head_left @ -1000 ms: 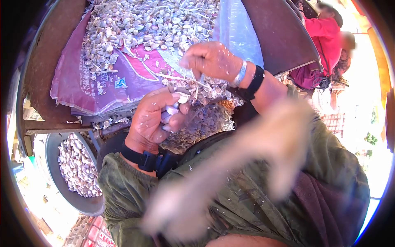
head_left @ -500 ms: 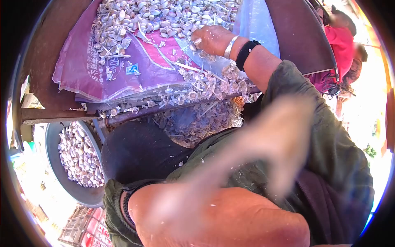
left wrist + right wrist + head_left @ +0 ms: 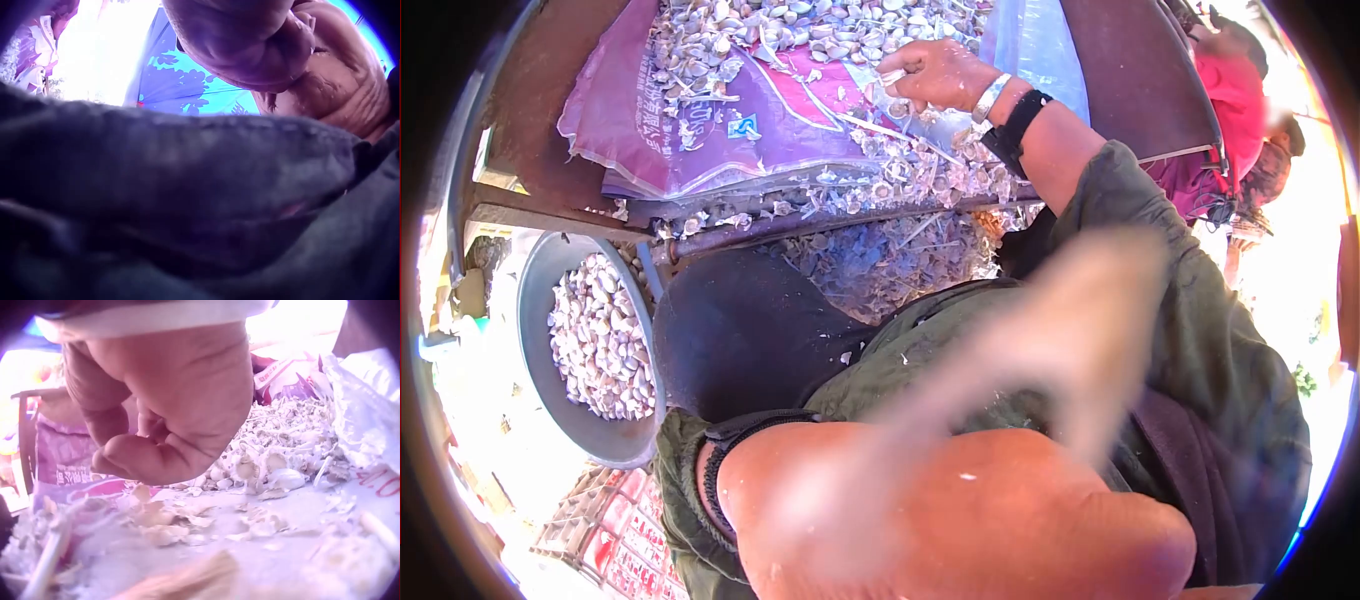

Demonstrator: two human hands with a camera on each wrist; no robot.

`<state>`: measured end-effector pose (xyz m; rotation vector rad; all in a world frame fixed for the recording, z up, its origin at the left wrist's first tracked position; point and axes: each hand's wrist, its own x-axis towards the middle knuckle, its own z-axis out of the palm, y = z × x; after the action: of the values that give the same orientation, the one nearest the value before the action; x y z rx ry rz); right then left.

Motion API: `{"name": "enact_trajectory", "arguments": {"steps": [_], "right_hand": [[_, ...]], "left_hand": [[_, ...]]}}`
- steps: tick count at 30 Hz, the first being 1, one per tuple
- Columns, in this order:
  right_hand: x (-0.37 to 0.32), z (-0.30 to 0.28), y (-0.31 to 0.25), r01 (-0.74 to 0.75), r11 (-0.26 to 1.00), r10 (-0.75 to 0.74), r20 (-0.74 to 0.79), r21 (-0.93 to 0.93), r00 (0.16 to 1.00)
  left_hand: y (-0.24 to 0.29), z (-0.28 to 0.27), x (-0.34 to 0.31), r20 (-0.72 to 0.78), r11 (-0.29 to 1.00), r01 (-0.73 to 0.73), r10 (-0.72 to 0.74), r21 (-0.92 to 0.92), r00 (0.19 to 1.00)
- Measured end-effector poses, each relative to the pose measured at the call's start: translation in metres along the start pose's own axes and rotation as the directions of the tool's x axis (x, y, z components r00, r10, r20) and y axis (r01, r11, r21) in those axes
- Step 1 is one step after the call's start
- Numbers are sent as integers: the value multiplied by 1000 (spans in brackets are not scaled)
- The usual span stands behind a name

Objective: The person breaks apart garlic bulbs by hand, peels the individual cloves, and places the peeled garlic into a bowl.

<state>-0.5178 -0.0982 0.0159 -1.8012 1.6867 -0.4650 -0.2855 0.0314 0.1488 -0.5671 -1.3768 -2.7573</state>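
One right hand (image 3: 942,77) is beside one of two garlic heaps (image 3: 840,38).

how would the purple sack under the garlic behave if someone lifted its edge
The sack would probably sag and fold, given its thin, rippled edge. Its sheen suggests it may be slippery. The garlic cloves lie loose, so they'd likely slide.

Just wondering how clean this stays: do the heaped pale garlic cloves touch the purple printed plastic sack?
Touching. The head view shows pale garlic cloves heaped over the purple printed plastic sack, some lying directly on it.
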Motion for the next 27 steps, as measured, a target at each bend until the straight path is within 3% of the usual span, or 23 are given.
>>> {"name": "enact_trajectory", "arguments": {"steps": [2, 4, 6, 7, 9, 10, 12, 13, 14, 17, 20, 22, 24, 27], "right_hand": [[-14, -10, -21, -119, 953, 99, 86, 279, 991], [-18, -7, -19, -80, 764, -51, 183, 640, 982], [-31, -8, -32, -105, 604, -119, 220, 790, 968], [-40, -9, -42, -99, 580, -143, 221, 809, 965], [-57, -11, -68, -101, 528, -191, 234, 843, 953], [-66, -14, -79, -78, 519, -262, 244, 851, 934], [-86, -22, -104, -29, 494, -404, 259, 869, 877], [-98, -28, -122, -58, 526, -435, 327, 848, 839], [-110, -34, -139, -80, 561, -463, 393, 824, 794], [-138, -38, -173, 45, 659, -586, 475, 751, 656], [-147, -34, -184, 204, 648, -682, 439, 734, 585], [-151, -31, -190, 292, 629, -725, 408, 720, 555], [-156, -28, -194, 349, 609, -755, 387, 712, 529], [-160, -26, -194, 400, 592, -774, 356, 700, 523]], "left_hand": [[5, -4, -21, -37, 998, -57, 56, -31, 998], [12, -5, -57, -121, 986, -157, 149, -63, 981], [19, -2, -99, -303, 957, -286, 258, -51, 917], [21, 1, -123, -433, 940, -340, 305, -2, 848], [22, 11, -176, -791, 929, -319, 335, 187, 512], [8, 12, -199, -849, 857, -307, 485, 414, 209], [4, 7, -264, -876, 877, -17, 479, 480, -57], [-3, 3, -270, -818, 879, 300, 462, 371, -342], [-7, 0, -272, -652, 828, 541, 493, 148, -577], [-1, 0, -255, -619, 778, 588, 577, 219, -533], [0, 14, -222, -586, 732, 625, 641, 272, -496], [15, 22, -172, -749, 769, 510, 584, 385, -314], [25, 21, -127, -802, 745, 442, 591, 499, -91], [34, 5, -75, -882, 813, 344, 434, 470, 182]]}}
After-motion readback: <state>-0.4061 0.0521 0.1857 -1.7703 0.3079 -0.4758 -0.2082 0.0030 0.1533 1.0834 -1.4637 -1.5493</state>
